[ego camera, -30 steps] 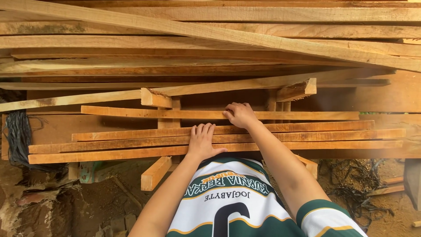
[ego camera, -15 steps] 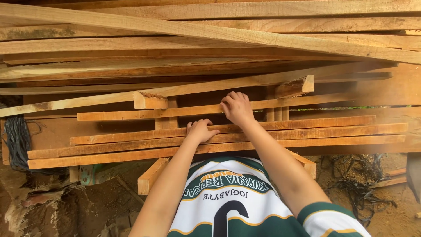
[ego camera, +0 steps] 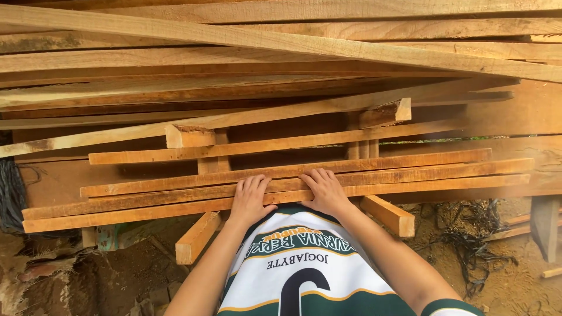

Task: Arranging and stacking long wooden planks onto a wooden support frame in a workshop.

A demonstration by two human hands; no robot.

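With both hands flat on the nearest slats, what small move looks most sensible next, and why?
Probably curl the fingers over the front slat to grip it: the left hand and right hand lie palm-down, side by side, fingers spread on the slats, grasping nothing yet.

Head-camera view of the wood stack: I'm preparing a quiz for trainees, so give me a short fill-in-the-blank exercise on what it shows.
1. Both hands, the left hand and the right hand, rest palm-down on long wooden ____.
2. The planks lie across two short wooden ____ that stick out toward the person.
3. The ground beneath the stack is bare ____.
4. The person's shirt is white and ____.

Missing words: planks; supports; dirt; green
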